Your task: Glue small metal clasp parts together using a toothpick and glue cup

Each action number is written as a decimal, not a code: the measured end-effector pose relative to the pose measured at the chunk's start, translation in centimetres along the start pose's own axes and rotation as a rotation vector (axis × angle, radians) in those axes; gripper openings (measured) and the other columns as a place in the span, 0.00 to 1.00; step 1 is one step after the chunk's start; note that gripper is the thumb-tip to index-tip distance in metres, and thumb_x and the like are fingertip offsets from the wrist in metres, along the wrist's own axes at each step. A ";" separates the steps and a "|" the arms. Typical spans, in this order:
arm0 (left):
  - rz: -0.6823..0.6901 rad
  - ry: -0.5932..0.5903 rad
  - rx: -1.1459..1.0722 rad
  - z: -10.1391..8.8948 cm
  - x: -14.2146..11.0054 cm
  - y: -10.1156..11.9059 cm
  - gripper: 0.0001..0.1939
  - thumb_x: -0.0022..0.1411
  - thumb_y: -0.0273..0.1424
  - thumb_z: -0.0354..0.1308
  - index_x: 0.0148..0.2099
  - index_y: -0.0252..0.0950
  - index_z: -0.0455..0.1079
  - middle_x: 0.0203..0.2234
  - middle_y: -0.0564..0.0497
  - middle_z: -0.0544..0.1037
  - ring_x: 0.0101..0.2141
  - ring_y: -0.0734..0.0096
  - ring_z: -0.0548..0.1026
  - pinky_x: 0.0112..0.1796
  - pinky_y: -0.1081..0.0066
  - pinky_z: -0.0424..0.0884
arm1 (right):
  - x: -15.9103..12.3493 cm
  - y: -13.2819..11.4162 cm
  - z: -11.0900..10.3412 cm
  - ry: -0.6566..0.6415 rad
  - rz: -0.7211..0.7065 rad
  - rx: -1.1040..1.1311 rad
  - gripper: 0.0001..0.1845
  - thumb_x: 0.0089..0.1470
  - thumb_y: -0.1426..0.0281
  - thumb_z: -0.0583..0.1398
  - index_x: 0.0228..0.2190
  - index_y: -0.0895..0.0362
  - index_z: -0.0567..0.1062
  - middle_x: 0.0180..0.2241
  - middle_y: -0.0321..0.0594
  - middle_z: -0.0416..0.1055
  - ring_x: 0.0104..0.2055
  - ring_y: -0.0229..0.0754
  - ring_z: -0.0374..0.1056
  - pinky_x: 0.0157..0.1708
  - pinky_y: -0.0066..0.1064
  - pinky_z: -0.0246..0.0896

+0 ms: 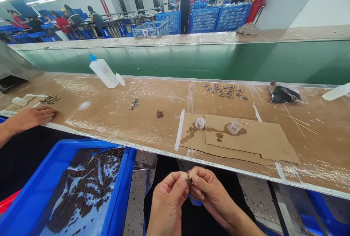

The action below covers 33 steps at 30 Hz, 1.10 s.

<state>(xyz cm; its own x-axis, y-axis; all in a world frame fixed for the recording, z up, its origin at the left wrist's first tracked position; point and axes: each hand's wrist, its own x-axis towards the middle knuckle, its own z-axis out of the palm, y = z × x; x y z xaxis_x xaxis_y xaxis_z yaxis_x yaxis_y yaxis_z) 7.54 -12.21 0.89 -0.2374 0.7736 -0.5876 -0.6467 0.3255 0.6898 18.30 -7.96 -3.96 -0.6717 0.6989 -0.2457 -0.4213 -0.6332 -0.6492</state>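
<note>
My left hand [171,194] and my right hand [205,187] meet above my lap, just in front of the bench edge. Both are closed, pinching a small dull metal piece [189,180] between thumbs and fingertips. Its exact kind is too small to make out, and fingers cover most of it. Beyond them, taped cardboard [243,146] carries two small clear cups, a left one [200,123] and a right one [234,127], with wet stains around them. A small heap of brown ring-like parts [160,114] lies left of the cardboard. Several small blue-and-brass pieces [225,91] are spread out behind it.
A co-worker's hand [41,115] rests at the left near a pile of small parts [50,99]. A blue tray [120,188] of tiny dark parts stands below the bench edge. A white bottle [105,73] leans near the green conveyor belt [169,61]. A dark bag [286,94] lies right.
</note>
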 end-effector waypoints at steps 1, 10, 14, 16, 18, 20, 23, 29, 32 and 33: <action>-0.003 -0.008 0.000 -0.1 0.0 0.0 0.14 0.44 0.37 0.70 0.25 0.31 0.72 0.18 0.53 0.69 0.24 0.77 0.66 0.30 0.75 0.64 | 0.0 0.0 0.0 0.004 0.001 -0.005 0.20 0.49 0.58 0.64 0.23 0.60 0.64 0.16 0.29 0.53 0.19 0.26 0.44 0.22 0.24 0.36; -0.013 -0.038 -0.005 0.0 -0.1 0.1 0.14 0.46 0.35 0.69 0.23 0.31 0.70 0.19 0.54 0.67 0.25 0.77 0.65 0.32 0.75 0.64 | 0.0 -0.1 -0.4 0.008 0.002 -0.050 0.19 0.49 0.59 0.64 0.24 0.61 0.66 0.16 0.28 0.53 0.20 0.26 0.44 0.23 0.25 0.37; -0.011 -0.051 0.002 0.1 -0.1 0.1 0.15 0.46 0.36 0.69 0.23 0.31 0.69 0.19 0.54 0.66 0.25 0.77 0.65 0.31 0.75 0.64 | 0.0 -0.2 -0.6 0.010 0.009 -0.067 0.19 0.48 0.58 0.65 0.23 0.61 0.67 0.16 0.29 0.53 0.20 0.26 0.44 0.23 0.25 0.37; -0.013 -0.046 0.012 0.0 -0.1 0.1 0.15 0.46 0.36 0.69 0.23 0.31 0.69 0.19 0.54 0.66 0.25 0.77 0.64 0.32 0.75 0.64 | 0.0 -0.4 -0.5 0.015 0.007 -0.079 0.20 0.47 0.58 0.65 0.23 0.61 0.67 0.16 0.29 0.53 0.20 0.26 0.44 0.23 0.25 0.37; -0.022 -0.047 0.015 0.0 -0.1 0.1 0.15 0.45 0.36 0.69 0.23 0.31 0.70 0.19 0.54 0.65 0.25 0.77 0.63 0.32 0.75 0.64 | 0.0 -0.5 -0.5 0.019 0.003 -0.086 0.19 0.47 0.59 0.65 0.23 0.61 0.68 0.16 0.29 0.54 0.20 0.27 0.45 0.23 0.25 0.37; -0.031 -0.055 0.007 -0.1 -0.1 0.0 0.14 0.45 0.36 0.69 0.24 0.31 0.70 0.19 0.54 0.66 0.25 0.77 0.63 0.32 0.75 0.64 | 0.0 -0.6 -0.4 0.020 0.000 -0.085 0.19 0.47 0.58 0.65 0.22 0.61 0.68 0.16 0.29 0.54 0.20 0.27 0.45 0.23 0.25 0.37; -0.037 -0.087 -0.009 -0.1 -0.2 0.1 0.14 0.45 0.34 0.69 0.23 0.31 0.69 0.20 0.54 0.66 0.26 0.76 0.64 0.33 0.75 0.64 | 0.0 -0.6 -0.1 0.025 -0.016 -0.078 0.20 0.47 0.58 0.65 0.22 0.61 0.67 0.16 0.30 0.54 0.20 0.26 0.45 0.23 0.25 0.37; -0.023 -0.134 -0.022 0.2 -0.3 0.5 0.14 0.48 0.34 0.67 0.21 0.32 0.66 0.19 0.53 0.66 0.26 0.74 0.66 0.34 0.73 0.65 | -0.1 -0.3 0.5 0.080 -0.057 -0.075 0.21 0.46 0.58 0.65 0.20 0.61 0.66 0.18 0.31 0.55 0.21 0.27 0.47 0.24 0.25 0.38; -0.032 -0.151 -0.017 0.0 -0.1 0.4 0.14 0.49 0.34 0.66 0.21 0.32 0.65 0.20 0.53 0.66 0.26 0.74 0.66 0.35 0.72 0.66 | 0.0 0.4 0.6 0.120 -0.089 -0.057 0.19 0.47 0.59 0.65 0.21 0.61 0.68 0.19 0.31 0.55 0.22 0.27 0.46 0.23 0.25 0.38; -0.035 -0.154 -0.017 0.0 -0.1 0.3 0.14 0.49 0.34 0.66 0.22 0.32 0.65 0.20 0.53 0.66 0.27 0.74 0.66 0.35 0.72 0.66 | 0.1 0.6 0.6 0.130 -0.095 -0.051 0.19 0.48 0.59 0.65 0.22 0.61 0.68 0.19 0.31 0.55 0.22 0.27 0.46 0.23 0.25 0.38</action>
<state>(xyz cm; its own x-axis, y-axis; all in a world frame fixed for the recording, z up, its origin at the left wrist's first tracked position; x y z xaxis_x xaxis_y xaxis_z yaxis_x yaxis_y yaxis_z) 7.30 -12.17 1.13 -0.1019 0.8365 -0.5384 -0.6649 0.3453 0.6624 17.67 -8.49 -3.94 -0.5447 0.7939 -0.2701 -0.4452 -0.5468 -0.7091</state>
